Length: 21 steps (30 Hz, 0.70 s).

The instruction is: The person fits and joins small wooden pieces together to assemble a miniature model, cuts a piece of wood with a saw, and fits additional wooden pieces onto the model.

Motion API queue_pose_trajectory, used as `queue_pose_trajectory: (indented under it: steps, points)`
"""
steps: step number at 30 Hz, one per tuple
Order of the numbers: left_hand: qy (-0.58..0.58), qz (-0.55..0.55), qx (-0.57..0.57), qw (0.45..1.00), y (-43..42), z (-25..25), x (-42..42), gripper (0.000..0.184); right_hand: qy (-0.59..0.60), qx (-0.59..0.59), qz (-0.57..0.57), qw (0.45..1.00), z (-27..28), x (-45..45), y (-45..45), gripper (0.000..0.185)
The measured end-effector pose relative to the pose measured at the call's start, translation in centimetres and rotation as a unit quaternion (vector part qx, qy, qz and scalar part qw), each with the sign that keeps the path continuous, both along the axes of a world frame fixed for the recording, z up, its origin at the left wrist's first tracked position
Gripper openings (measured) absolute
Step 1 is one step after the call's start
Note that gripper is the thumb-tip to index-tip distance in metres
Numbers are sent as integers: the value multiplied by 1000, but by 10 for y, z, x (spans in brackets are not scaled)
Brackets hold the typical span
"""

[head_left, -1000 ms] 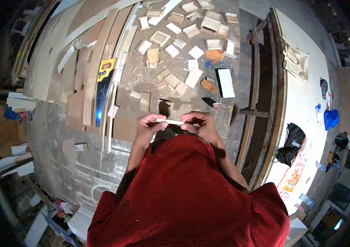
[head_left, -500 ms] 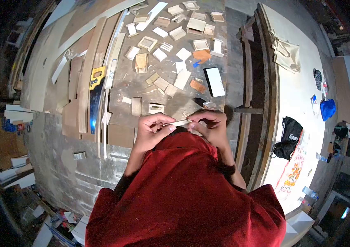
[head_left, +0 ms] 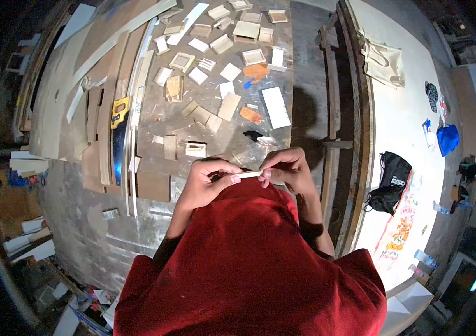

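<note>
A small pale wood strip [head_left: 249, 174] is held between my two hands, close to the red shirt. My left hand [head_left: 207, 180] pinches its left end between thumb and fingers. At the right end, my right hand [head_left: 289, 171] also has thumb and fingers closed on it. Just beyond my left hand a small wooden box piece [head_left: 196, 149] lies on the worktable, beside a flat wood block [head_left: 170, 147]. A black object [head_left: 253, 136] lies beyond my right hand.
Several small wooden boxes and pieces [head_left: 246, 31] cover the table's far part. A yellow-handled saw [head_left: 119, 131] lies among long boards at the left. A white rectangular piece [head_left: 276, 107] is near the right edge. Another table [head_left: 386, 120] holds a black bag [head_left: 395, 176] and a blue bag [head_left: 448, 140].
The view has shifted, so the tabletop things appear further left. My hands have moved slightly right in view and still hold the strip, with my right fingers now bunched around its end.
</note>
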<state>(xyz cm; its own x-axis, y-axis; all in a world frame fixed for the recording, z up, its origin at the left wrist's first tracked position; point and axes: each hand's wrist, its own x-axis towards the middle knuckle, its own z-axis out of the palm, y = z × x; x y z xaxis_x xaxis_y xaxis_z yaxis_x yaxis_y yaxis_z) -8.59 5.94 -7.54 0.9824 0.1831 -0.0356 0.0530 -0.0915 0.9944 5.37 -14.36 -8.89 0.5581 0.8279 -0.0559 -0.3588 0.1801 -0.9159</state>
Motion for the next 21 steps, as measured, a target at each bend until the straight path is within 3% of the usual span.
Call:
queue_pose_trajectory:
  steps: [2,9,11,12,13,14,15,18,19,21]
  points:
    - [2,-16,11,1000,-6,2,7,14,76,-2,39,996,-8,10,-11,3]
    - [28,-110,51,992,-33,1,33,14,22,-20,106,994,-28,40,-54,9]
    - [31,-128,57,990,-38,-1,39,15,-61,-109,5,992,-42,50,-77,13]
    - [32,-128,57,990,-40,-3,39,15,-60,-109,5,992,-52,56,-89,13]
    - [36,-116,59,991,-40,-7,39,15,-205,-218,-43,953,-61,62,-100,13]
    - [41,-103,62,992,-40,-12,38,16,-343,-318,-89,879,-70,71,-112,14]
    - [60,-82,47,994,-43,-14,37,15,-364,-328,-32,871,-65,81,-121,18]
    - [125,-72,89,986,-45,-14,36,14,-316,-349,24,882,-78,78,-128,28]
    - [127,-69,90,985,-46,-17,37,14,-286,-337,41,896,-73,75,-123,36]
    - [87,-48,88,991,-50,-23,38,13,-230,-292,68,926,-62,68,-102,34]
